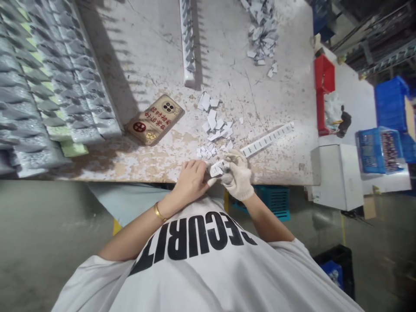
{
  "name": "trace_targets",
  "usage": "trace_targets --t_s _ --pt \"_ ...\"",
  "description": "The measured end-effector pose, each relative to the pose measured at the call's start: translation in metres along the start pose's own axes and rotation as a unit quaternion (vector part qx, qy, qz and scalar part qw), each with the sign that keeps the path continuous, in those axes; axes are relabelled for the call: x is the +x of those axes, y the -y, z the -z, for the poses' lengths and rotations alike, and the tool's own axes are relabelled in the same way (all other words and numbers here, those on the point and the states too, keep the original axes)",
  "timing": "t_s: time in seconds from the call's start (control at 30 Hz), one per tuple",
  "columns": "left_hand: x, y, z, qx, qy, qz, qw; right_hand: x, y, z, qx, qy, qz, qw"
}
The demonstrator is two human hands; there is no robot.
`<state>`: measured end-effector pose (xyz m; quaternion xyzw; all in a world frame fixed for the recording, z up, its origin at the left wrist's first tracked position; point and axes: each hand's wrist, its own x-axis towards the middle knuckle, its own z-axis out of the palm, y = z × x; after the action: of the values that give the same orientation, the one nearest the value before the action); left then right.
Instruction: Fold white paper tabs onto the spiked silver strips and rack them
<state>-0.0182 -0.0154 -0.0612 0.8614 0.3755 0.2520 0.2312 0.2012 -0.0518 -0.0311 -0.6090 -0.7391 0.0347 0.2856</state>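
Observation:
A white slotted strip (268, 139) slants from the table's front edge up to the right; its near end lies between my hands. My left hand (191, 181), bare with a gold bracelet at the wrist, is closed around that near end. Over the strip, my right hand (239, 175) in a white knitted glove has thumb and fingers pinched together. A small pale piece with a dark spot shows at its fingertips, too small to name. Just beyond lie loose white flat chips (214, 123) and a cluster of smaller bits (207, 151).
A phone in a printed case (156, 120) lies to the left. Beyond it stand rows of grey strips with upright pieces (78, 65). Another filled strip (187, 47) lies ahead, with a larger chip pile (261, 32) at the far right. Red (324, 73) and blue bins (378, 149) stand further right.

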Motion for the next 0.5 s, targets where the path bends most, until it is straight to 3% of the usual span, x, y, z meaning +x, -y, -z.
trace_targets --t_s 0.1,0.17,0.27,0.37,0.5 --pt "0.013 0.007 0.014 -0.033 0.017 0.002 0.999 -0.009 -0.014 0.009 0.024 -0.068 -0.116 0.991" --pt "0.034 0.013 0.019 -0.001 0.007 0.014 1.000 -0.012 -0.021 0.016 0.019 -0.102 -0.149 0.983" --pt "0.076 0.020 0.016 0.081 0.001 0.038 0.996 -0.013 -0.024 0.024 0.026 -0.139 -0.160 0.977" --pt "0.110 0.025 0.008 0.108 0.037 0.072 0.991 -0.013 -0.023 0.029 0.044 -0.145 -0.141 0.978" --pt "0.122 0.037 0.006 0.047 0.014 0.101 0.994 -0.006 -0.029 0.030 0.027 -0.147 -0.133 0.980"
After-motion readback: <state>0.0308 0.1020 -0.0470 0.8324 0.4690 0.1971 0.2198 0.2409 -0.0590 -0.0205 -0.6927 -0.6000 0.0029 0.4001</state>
